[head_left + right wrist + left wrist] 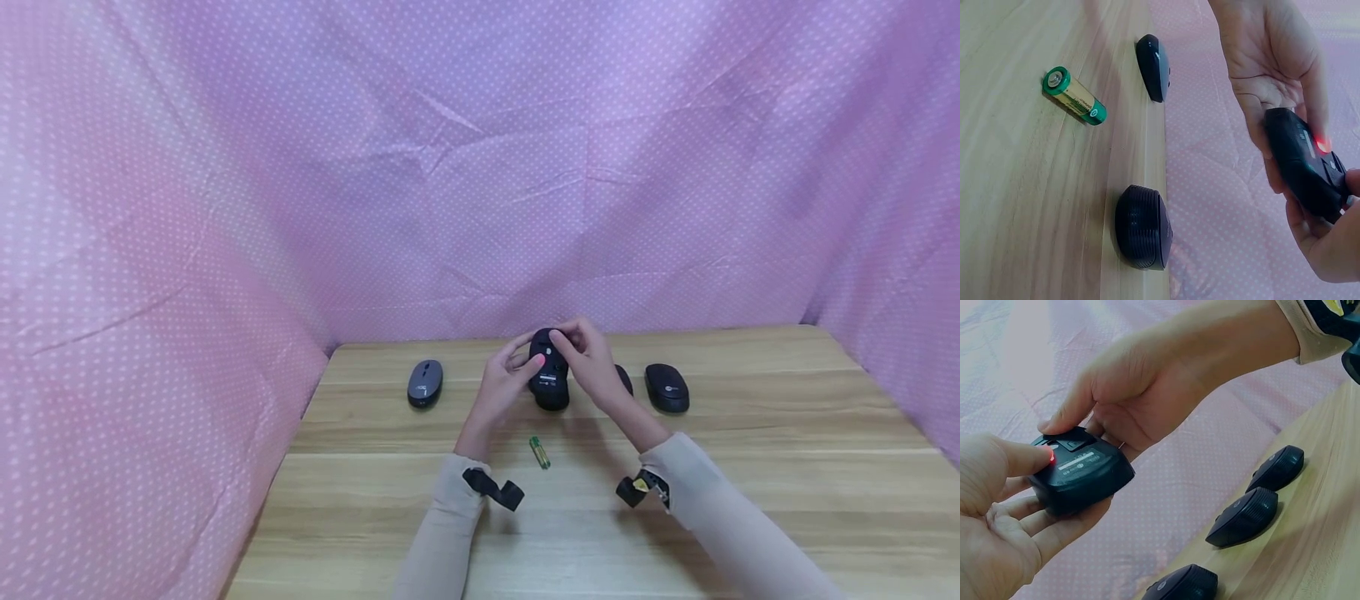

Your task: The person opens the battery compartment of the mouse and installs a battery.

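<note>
Both hands hold a black computer mouse (550, 392) above the table's far part, its underside with a printed label turned toward me. My left hand (501, 382) grips it from the left, fingers beneath and thumb on the underside, where red light glows at the thumb tip in the left wrist view. At the mouse's far end, my right hand (597, 367) pinches it with thumb and fingers. Beside the right thumb lies a small panel (1074, 442); whether it is loose I cannot tell. A green and gold battery (1075, 97) lies on the wood, nearer me than the hands.
On the wooden table (360, 500), a grey mouse (425, 383) sits at the left. A black mouse (667, 388) stands at the right, with another dark mouse (625, 380) partly hidden behind my right wrist. Pink dotted cloth (480, 208) hangs behind the table.
</note>
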A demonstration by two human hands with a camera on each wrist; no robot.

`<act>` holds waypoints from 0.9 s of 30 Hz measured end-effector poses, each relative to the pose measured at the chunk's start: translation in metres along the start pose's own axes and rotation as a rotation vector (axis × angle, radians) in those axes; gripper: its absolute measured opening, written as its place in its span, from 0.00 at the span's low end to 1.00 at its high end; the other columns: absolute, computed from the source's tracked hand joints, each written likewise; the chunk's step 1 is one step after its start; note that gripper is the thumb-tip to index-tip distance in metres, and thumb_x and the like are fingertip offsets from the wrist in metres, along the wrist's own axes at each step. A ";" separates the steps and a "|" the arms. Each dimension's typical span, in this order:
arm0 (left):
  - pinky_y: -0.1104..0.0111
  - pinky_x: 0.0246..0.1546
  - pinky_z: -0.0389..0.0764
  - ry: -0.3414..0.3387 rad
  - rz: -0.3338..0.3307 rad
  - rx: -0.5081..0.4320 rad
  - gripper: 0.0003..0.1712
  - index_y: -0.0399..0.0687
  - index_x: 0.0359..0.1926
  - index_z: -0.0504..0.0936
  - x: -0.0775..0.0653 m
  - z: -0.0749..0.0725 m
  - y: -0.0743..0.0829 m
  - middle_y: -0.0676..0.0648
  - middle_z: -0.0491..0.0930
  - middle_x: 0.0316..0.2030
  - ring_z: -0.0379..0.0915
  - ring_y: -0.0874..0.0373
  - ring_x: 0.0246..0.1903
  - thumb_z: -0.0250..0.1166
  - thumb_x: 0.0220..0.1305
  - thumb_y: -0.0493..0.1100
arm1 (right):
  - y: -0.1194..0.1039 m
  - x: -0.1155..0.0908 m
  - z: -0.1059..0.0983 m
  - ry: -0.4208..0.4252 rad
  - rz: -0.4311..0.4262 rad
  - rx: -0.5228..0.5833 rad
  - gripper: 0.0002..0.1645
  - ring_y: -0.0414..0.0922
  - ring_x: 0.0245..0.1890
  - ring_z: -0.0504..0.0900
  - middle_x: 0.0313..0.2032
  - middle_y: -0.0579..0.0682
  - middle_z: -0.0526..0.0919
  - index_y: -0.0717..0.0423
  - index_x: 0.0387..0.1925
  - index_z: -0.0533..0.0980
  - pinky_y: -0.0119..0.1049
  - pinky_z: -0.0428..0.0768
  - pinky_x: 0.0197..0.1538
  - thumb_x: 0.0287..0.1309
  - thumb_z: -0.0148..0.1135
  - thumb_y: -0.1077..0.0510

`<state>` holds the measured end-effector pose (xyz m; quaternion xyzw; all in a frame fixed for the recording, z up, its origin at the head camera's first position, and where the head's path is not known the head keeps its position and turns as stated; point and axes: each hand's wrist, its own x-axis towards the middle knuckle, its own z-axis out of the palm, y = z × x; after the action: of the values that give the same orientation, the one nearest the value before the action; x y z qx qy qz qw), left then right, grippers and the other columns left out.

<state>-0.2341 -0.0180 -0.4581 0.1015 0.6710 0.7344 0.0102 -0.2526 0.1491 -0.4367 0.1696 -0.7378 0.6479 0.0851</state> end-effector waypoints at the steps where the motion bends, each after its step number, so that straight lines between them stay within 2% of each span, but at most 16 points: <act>1: 0.59 0.53 0.86 0.004 0.005 -0.004 0.28 0.44 0.71 0.72 0.000 0.000 0.000 0.29 0.79 0.60 0.80 0.42 0.58 0.63 0.72 0.38 | -0.001 0.000 0.001 0.002 -0.001 0.012 0.15 0.29 0.38 0.80 0.50 0.70 0.82 0.71 0.52 0.73 0.20 0.79 0.42 0.74 0.57 0.60; 4: 0.59 0.52 0.86 0.013 0.017 -0.015 0.27 0.44 0.70 0.73 0.000 0.000 0.000 0.30 0.79 0.60 0.80 0.43 0.58 0.64 0.72 0.39 | -0.002 0.000 0.004 0.016 0.006 0.029 0.16 0.32 0.44 0.81 0.54 0.69 0.81 0.70 0.54 0.73 0.19 0.80 0.46 0.74 0.57 0.61; 8: 0.60 0.51 0.87 0.019 0.031 -0.024 0.27 0.44 0.70 0.73 0.000 -0.001 0.001 0.30 0.79 0.60 0.81 0.44 0.58 0.64 0.72 0.38 | -0.003 -0.001 0.006 0.002 0.055 0.025 0.21 0.47 0.58 0.81 0.60 0.67 0.78 0.67 0.61 0.70 0.18 0.77 0.53 0.75 0.56 0.57; 11: 0.59 0.50 0.87 0.019 0.033 -0.037 0.27 0.45 0.70 0.73 -0.001 -0.002 0.002 0.30 0.79 0.61 0.81 0.43 0.57 0.64 0.72 0.38 | -0.004 -0.001 0.007 -0.032 0.127 -0.016 0.27 0.53 0.64 0.77 0.63 0.66 0.78 0.65 0.65 0.70 0.29 0.78 0.61 0.78 0.51 0.49; 15: 0.60 0.51 0.87 0.026 0.028 -0.048 0.28 0.46 0.71 0.72 -0.001 -0.002 0.003 0.30 0.79 0.61 0.81 0.42 0.57 0.63 0.72 0.38 | -0.005 -0.001 0.008 -0.069 0.209 -0.052 0.33 0.53 0.65 0.75 0.63 0.64 0.78 0.63 0.66 0.73 0.50 0.73 0.70 0.78 0.47 0.41; 16: 0.60 0.51 0.87 0.028 0.031 -0.044 0.28 0.45 0.71 0.72 -0.002 -0.002 0.003 0.29 0.79 0.60 0.82 0.42 0.56 0.63 0.73 0.38 | -0.005 -0.001 0.008 -0.072 0.222 -0.052 0.34 0.54 0.65 0.74 0.62 0.64 0.78 0.63 0.66 0.73 0.52 0.72 0.71 0.78 0.46 0.40; 21: 0.58 0.53 0.86 0.013 0.045 -0.024 0.29 0.40 0.72 0.69 -0.002 0.000 0.002 0.26 0.78 0.60 0.81 0.39 0.57 0.62 0.73 0.36 | -0.007 0.000 0.010 -0.054 0.228 -0.032 0.36 0.55 0.70 0.70 0.67 0.62 0.75 0.63 0.67 0.72 0.54 0.68 0.75 0.77 0.47 0.38; 27: 0.60 0.52 0.86 0.033 0.047 -0.030 0.28 0.42 0.71 0.71 -0.001 0.001 0.003 0.27 0.78 0.60 0.81 0.42 0.57 0.62 0.73 0.37 | -0.009 0.000 0.010 -0.056 0.167 -0.054 0.31 0.56 0.68 0.71 0.64 0.66 0.76 0.66 0.65 0.72 0.54 0.67 0.74 0.80 0.45 0.45</act>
<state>-0.2325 -0.0176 -0.4553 0.1051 0.6574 0.7460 -0.0164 -0.2482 0.1387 -0.4303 0.1232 -0.7685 0.6277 0.0146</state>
